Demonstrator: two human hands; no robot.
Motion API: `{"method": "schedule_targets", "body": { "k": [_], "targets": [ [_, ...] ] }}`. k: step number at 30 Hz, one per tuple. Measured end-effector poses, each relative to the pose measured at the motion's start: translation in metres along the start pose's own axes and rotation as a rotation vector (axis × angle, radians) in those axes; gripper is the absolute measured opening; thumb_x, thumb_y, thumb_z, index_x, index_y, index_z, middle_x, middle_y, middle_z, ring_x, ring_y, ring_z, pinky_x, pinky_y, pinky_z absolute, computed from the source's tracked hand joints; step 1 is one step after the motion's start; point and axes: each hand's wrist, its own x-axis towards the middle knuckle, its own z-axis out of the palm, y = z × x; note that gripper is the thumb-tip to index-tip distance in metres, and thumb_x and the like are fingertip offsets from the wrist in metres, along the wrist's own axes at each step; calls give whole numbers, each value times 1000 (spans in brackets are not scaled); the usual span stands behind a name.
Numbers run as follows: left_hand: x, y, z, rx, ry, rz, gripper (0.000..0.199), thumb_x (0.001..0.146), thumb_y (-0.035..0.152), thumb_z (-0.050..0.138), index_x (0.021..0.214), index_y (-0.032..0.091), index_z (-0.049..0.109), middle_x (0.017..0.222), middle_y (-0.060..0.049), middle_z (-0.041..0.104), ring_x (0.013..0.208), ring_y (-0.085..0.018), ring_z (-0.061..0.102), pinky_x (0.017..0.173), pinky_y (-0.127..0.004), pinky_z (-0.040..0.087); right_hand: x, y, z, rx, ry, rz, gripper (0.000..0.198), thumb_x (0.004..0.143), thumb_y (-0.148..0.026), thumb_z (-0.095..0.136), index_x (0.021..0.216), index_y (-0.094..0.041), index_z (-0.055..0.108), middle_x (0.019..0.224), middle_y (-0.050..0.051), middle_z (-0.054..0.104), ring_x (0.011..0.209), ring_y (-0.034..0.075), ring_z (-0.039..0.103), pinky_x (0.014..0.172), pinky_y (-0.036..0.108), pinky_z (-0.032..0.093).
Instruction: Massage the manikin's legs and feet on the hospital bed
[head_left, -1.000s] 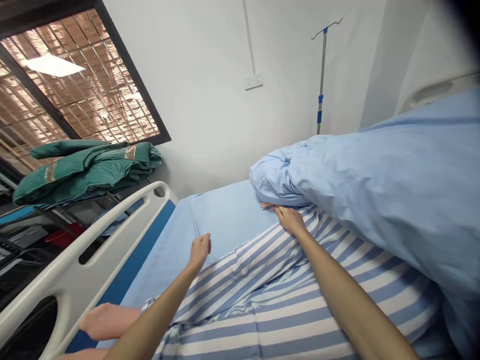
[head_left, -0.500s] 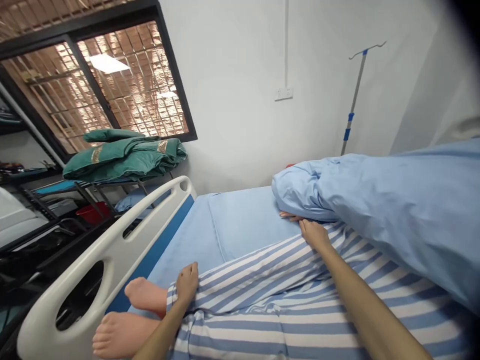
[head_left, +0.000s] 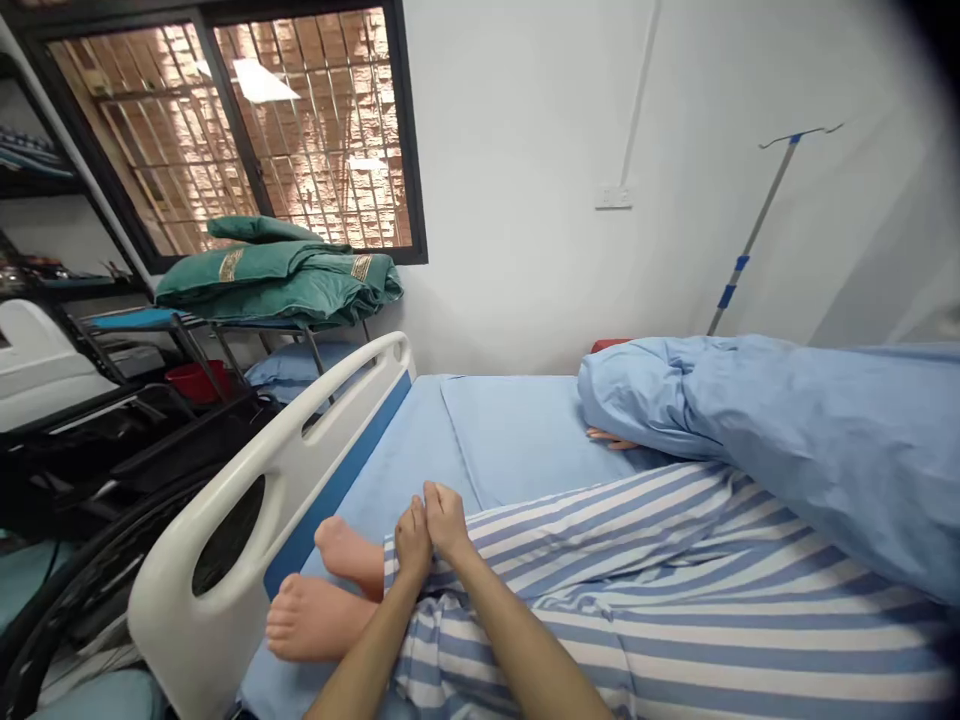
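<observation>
A figure with smooth, doll-like feet (head_left: 319, 618) lies on the bed in blue-and-white striped trousers (head_left: 600, 540). My left hand (head_left: 413, 538) is closed over the far trouser leg just above the ankle, beside the cuff. Right against it, on the shin side, my right hand (head_left: 445, 518) is closed on the same leg. The fingertips of both hands curl over the far edge, partly out of sight. A bunched light blue quilt (head_left: 780, 420) covers the upper body, and the figure's fingers (head_left: 611, 439) poke out beneath it.
The white bed end board (head_left: 247, 450) rises beyond the feet. Light blue sheet (head_left: 517, 430) stretches behind the legs. Folded green bedding (head_left: 277, 280) lies on a rack under the window. An IV pole (head_left: 754, 235) stands at the back right, and a red bucket (head_left: 199, 380) at the left.
My right hand has moved left from the thigh, near the quilt, down to the lower leg beside my left hand. My left hand stays near the ankle. The view has shifted left.
</observation>
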Motion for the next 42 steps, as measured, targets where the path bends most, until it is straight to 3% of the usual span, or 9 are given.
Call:
{"method": "schedule_targets", "body": {
  "k": [8, 12, 16, 19, 23, 27, 30, 37, 42],
  "targets": [
    [3, -1, -4, -248, -25, -21, 39, 78, 38, 23, 61, 16, 51, 62, -6, 57, 63, -14, 51, 61, -25, 36, -14, 32, 10, -275, -38, -12, 44, 84, -35, 20, 58, -18, 51, 56, 1, 55, 51, 10, 44, 50, 21, 24],
    [8, 9, -15, -498, -24, -85, 40, 74, 45, 28, 49, 18, 41, 44, 1, 43, 48, -10, 40, 50, -23, 32, -13, 30, 12, -287, -38, -15, 45, 85, -35, 19, 58, -18, 51, 56, 1, 55, 52, 10, 46, 51, 22, 24],
    [15, 34, -27, -799, -32, -128, 36, 72, 47, 32, 49, 19, 30, 43, 6, 31, 42, -6, 31, 44, -20, 29, -11, 30, 12, -229, -36, -1, 43, 84, -34, 20, 59, -17, 51, 57, 1, 55, 53, 11, 46, 50, 21, 25],
    [16, 47, -29, -900, -47, -146, 36, 72, 47, 31, 49, 20, 25, 42, 7, 25, 40, -5, 27, 40, -19, 27, -11, 30, 10, -157, -34, 8, 43, 84, -33, 20, 60, -17, 51, 58, 1, 56, 53, 11, 46, 50, 21, 26],
    [5, 32, -16, -650, -13, -104, 38, 76, 43, 25, 48, 19, 33, 42, 4, 34, 42, -7, 34, 44, -20, 30, -10, 33, 10, -61, 5, 25, 41, 83, -34, 22, 58, -17, 49, 55, 0, 52, 51, 10, 43, 50, 21, 28],
    [-10, 9, -2, -317, -15, -21, 37, 76, 40, 29, 55, 17, 49, 56, -2, 54, 55, -11, 46, 56, -22, 33, -9, 36, 11, -3, 65, 65, 38, 82, -36, 27, 54, -17, 44, 49, -2, 45, 47, 9, 38, 47, 21, 27],
    [-14, 5, 1, -106, -26, 12, 39, 79, 39, 25, 62, 18, 53, 63, -5, 59, 60, -12, 51, 58, -22, 32, -9, 35, 11, 10, 62, 62, 37, 81, -36, 28, 54, -17, 42, 50, -3, 44, 48, 9, 37, 47, 21, 27],
    [-12, 7, 0, 12, -55, 22, 41, 82, 35, 21, 75, 18, 57, 74, -6, 63, 68, -14, 54, 60, -23, 32, -4, 26, 1, -105, -10, 1, 38, 82, -36, 26, 52, -18, 40, 49, -3, 43, 47, 8, 36, 47, 21, 24],
    [-17, 14, -6, 9, -65, 29, 45, 83, 37, 17, 71, 18, 56, 72, -6, 62, 67, -13, 54, 58, -22, 32, 20, -9, -20, -176, -32, -122, 40, 83, -37, 25, 50, -17, 39, 46, -5, 36, 46, 8, 32, 47, 21, 22]
  ]
}}
